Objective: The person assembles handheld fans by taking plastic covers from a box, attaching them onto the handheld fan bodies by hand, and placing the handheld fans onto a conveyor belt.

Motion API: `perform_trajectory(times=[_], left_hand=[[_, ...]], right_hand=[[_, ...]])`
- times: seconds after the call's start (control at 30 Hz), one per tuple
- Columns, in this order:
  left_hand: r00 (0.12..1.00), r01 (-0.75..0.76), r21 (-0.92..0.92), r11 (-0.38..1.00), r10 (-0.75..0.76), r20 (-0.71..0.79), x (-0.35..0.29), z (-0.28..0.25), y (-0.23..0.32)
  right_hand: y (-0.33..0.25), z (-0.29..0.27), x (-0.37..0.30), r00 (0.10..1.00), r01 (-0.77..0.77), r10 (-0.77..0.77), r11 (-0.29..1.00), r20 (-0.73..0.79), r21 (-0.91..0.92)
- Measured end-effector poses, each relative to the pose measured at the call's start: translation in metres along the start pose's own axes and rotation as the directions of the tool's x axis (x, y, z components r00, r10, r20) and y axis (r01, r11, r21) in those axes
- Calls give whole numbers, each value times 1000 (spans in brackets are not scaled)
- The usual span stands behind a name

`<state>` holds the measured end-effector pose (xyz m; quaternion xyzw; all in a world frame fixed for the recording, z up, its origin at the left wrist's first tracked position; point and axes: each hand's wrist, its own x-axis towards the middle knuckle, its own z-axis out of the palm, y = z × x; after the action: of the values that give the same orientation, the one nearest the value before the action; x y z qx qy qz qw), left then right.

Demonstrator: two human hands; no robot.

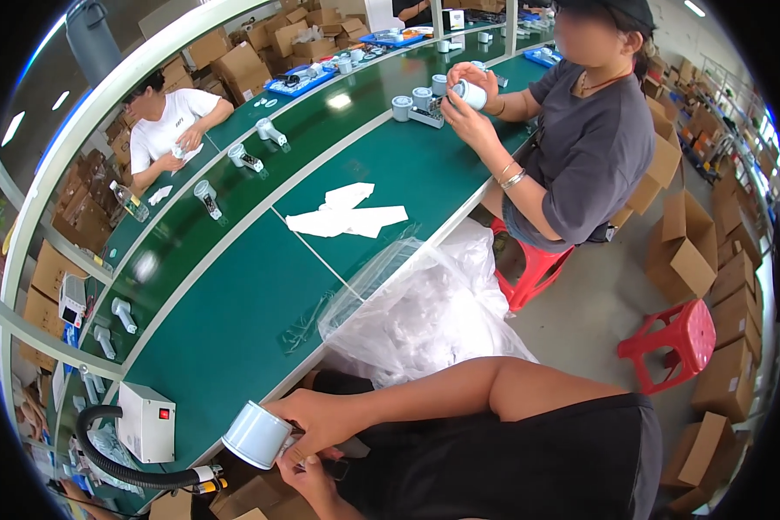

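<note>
Pale blue plastic cylindrical unit (257, 435), held at the edge of the green tabletop (208, 364).
Your right grip (321, 420) and left grip (310, 484) clasp it; likely a checking step; next move wants steady support.

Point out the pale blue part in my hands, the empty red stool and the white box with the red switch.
Pale blue part (256, 436): head view, cylinder's side.
Red stool (697, 326): head view, seat.
White box (158, 438): head view, switch face.

The wearer's two hands (321, 419) (310, 484), two red stools (690, 333) (518, 299), one black hose (139, 476)
</note>
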<state>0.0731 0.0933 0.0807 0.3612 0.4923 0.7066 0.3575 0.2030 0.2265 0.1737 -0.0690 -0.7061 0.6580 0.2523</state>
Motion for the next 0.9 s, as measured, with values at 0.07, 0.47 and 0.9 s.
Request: perform_trajectory(times=[0.07,0.47,0.9], left_hand=[[988,-151,200,968,145,44,1,4,7],[992,-117,223,968,106,61,1,-14,-10],[947,-316,264,911,322,22,8,5,20]], right_hand=[[13,2,2,996,79,-80,997,-37,-22],[6,1,-2,997,75,-74,997,24,-36],[56,8,-32,974,57,-79,993,211,107]])
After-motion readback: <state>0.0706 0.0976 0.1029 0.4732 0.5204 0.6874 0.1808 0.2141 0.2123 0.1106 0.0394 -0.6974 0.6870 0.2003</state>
